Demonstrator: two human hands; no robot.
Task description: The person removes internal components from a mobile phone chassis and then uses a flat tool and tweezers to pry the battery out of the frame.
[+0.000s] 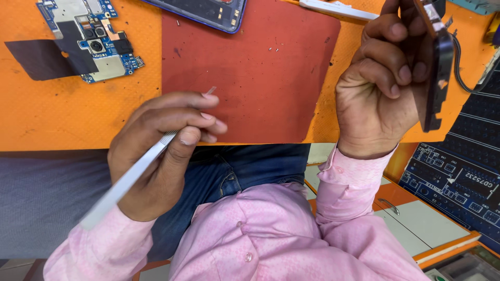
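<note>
Two things are in your hands: a pair of silver tweezers in your left hand and a dark phone part in your right hand. Your left fingers pinch the tweezers near the tip, which pokes out just above the lower edge of the red mat. Your right fingers are curled tight round the phone part, holding it edge-on and raised over the right side of the orange counter. A black cable runs just beside the part (whether it touches, I cannot tell).

On the red mat lie a few tiny screws, well apart from both hands. At the far left a blue circuit board rests on the counter with a black film beside it. A phone body overlaps the mat's top edge. To the right lies a dark printed mat, and below it a white drawer, closed, its contents hidden.
</note>
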